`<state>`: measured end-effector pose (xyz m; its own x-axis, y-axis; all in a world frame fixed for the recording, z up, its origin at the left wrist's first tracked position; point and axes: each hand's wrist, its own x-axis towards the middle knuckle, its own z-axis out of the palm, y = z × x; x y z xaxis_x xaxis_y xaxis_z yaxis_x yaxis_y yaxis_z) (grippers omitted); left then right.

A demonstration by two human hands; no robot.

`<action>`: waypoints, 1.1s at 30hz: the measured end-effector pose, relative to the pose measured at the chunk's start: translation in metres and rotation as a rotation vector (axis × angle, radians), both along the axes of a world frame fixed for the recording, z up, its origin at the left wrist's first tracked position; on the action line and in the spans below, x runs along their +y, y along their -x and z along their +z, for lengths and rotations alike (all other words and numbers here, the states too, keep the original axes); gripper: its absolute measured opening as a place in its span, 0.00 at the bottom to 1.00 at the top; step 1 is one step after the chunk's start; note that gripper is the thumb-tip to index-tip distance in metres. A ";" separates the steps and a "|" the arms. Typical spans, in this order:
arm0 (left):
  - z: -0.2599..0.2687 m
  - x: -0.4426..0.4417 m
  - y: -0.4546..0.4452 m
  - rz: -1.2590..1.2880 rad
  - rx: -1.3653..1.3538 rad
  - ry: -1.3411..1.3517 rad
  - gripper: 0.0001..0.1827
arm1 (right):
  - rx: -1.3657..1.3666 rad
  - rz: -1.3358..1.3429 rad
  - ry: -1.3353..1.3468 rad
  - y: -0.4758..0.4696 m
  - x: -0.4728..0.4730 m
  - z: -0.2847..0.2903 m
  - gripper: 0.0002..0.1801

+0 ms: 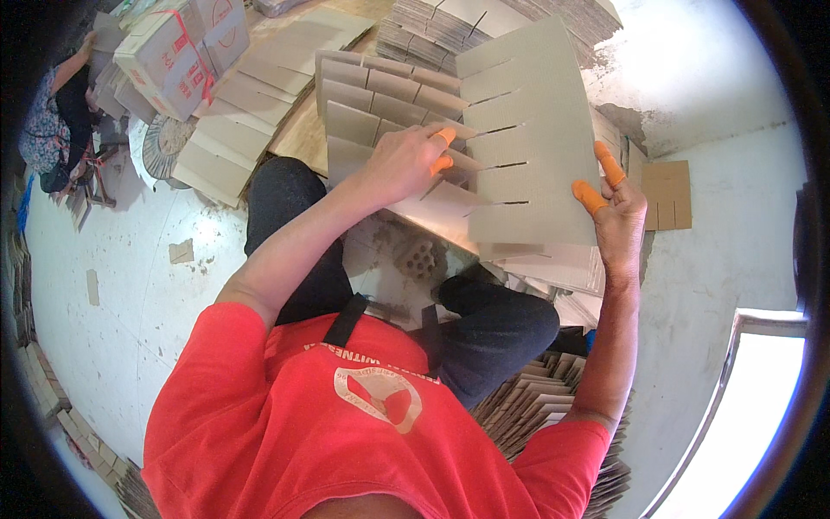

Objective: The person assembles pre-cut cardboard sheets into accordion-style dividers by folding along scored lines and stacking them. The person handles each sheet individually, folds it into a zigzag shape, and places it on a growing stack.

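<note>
My right hand [619,207], with orange finger cots, grips the right edge of a grey cardboard sheet [545,143]. Several slots run in from the sheet's left side. My left hand [412,159], also wearing orange cots, has its thumb and finger around the end of an upright cardboard strip [459,132] beside those slots. That strip belongs to a partly interlocked cardboard divider grid [389,91] on the wooden work surface before me. The sheet's slotted side meets the ends of the grid's strips; how deep they sit in the slots is partly hidden.
Stacked slotted cardboard [421,32] stands behind the grid. Overlapping cardboard sheets [240,110] lie to the left, near a taped carton [181,55]. Another person [58,130] sits at far left. Finished-looking dividers [538,396] stand by my right leg. A brown cardboard piece [668,194] lies at right.
</note>
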<state>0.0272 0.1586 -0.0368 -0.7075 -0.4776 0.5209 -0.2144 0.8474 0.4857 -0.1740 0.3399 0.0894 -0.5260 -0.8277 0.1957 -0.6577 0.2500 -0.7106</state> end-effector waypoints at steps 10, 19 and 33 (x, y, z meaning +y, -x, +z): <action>0.011 -0.020 0.001 -0.076 -0.218 -0.001 0.15 | 0.078 0.023 -0.016 -0.006 -0.004 -0.003 0.34; 0.034 -0.128 0.057 0.046 -0.347 0.224 0.06 | 0.057 0.003 0.018 -0.016 0.000 -0.003 0.34; 0.014 -0.143 0.069 0.056 -0.232 0.314 0.02 | 0.100 0.121 -0.047 -0.011 -0.014 -0.007 0.36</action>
<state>-0.0419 0.0156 -0.0228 -0.8008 -0.3620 0.4771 -0.3384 0.9308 0.1382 -0.1632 0.3261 0.0821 -0.4018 -0.8932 0.2019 -0.7519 0.1959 -0.6295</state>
